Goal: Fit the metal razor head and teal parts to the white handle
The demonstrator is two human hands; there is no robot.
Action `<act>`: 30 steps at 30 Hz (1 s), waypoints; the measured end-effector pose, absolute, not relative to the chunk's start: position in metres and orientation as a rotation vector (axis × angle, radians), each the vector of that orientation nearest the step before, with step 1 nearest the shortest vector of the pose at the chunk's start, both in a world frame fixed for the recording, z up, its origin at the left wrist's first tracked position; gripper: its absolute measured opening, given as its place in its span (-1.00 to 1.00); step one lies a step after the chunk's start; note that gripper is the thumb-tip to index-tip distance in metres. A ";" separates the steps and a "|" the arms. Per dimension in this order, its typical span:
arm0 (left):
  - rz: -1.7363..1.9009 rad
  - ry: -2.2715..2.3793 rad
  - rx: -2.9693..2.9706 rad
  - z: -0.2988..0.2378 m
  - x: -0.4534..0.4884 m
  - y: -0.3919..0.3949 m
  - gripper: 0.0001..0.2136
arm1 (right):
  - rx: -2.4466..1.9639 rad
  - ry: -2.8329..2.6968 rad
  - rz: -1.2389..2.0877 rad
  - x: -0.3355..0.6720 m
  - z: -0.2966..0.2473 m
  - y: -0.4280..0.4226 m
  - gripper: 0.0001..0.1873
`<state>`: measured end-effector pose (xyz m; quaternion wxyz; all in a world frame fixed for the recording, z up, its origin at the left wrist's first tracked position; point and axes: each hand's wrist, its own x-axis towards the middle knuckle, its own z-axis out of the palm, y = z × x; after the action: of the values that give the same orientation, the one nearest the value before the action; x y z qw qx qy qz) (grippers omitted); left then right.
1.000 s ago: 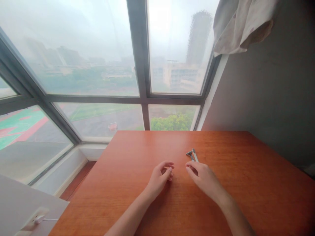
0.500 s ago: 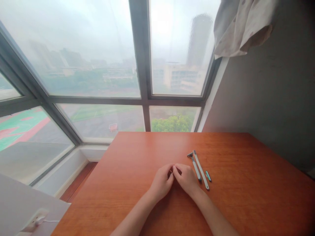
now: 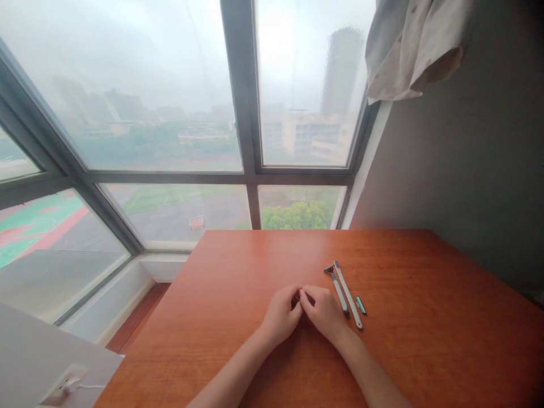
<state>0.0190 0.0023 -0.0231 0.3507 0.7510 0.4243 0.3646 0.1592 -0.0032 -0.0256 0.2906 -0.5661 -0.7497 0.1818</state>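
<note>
My left hand [image 3: 281, 315] and my right hand [image 3: 323, 313] rest over the wooden table [image 3: 204, 334], their fingertips meeting. The fingers of both are closed and pinched together; anything between them is hidden. Just right of my right hand lies a razor [image 3: 340, 293], its head pointing away from me. Alongside it is a long, slim, pale stick [image 3: 347, 294] that looks like a toothbrush, bristles not visible. Farther right sits a small green and dark piece [image 3: 361, 305], perhaps a razor cartridge. Neither hand holds any of these three.
Beyond the table's far edge stand large windows with a grey frame [image 3: 250, 178]. A pale curtain [image 3: 410, 51] hangs at the upper right before a dark wall [image 3: 459, 164]. At lower left, a white cord is plugged into a wall socket [image 3: 66, 385].
The view has shifted very slightly. Both hands keep their fingertips together in the same place, and the things on the table have not moved.
</note>
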 end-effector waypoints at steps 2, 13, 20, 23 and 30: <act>0.937 1.101 1.961 -0.025 0.019 0.005 -0.83 | -1.499 -1.998 0.469 0.159 -0.027 -0.002 -0.65; 0.925 1.088 2.041 -0.029 0.018 0.011 -0.85 | -1.465 -1.974 0.447 0.160 -0.034 0.000 -0.70; 0.899 1.036 2.048 -0.029 0.013 0.010 -0.86 | -1.456 -2.035 0.404 0.161 -0.033 0.000 -0.69; 0.896 1.021 2.046 -0.029 0.011 0.011 -0.86 | -1.454 -2.049 0.392 0.161 -0.031 0.000 -0.68; 0.885 1.006 2.049 -0.029 0.010 0.011 -0.86 | -1.473 -2.070 0.371 0.161 -0.030 0.000 -0.69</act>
<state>0.0105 0.0109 -0.0290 0.3400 0.7871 0.3865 0.3399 0.1607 -0.0003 -0.0302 0.2830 -0.5501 -0.7734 0.1386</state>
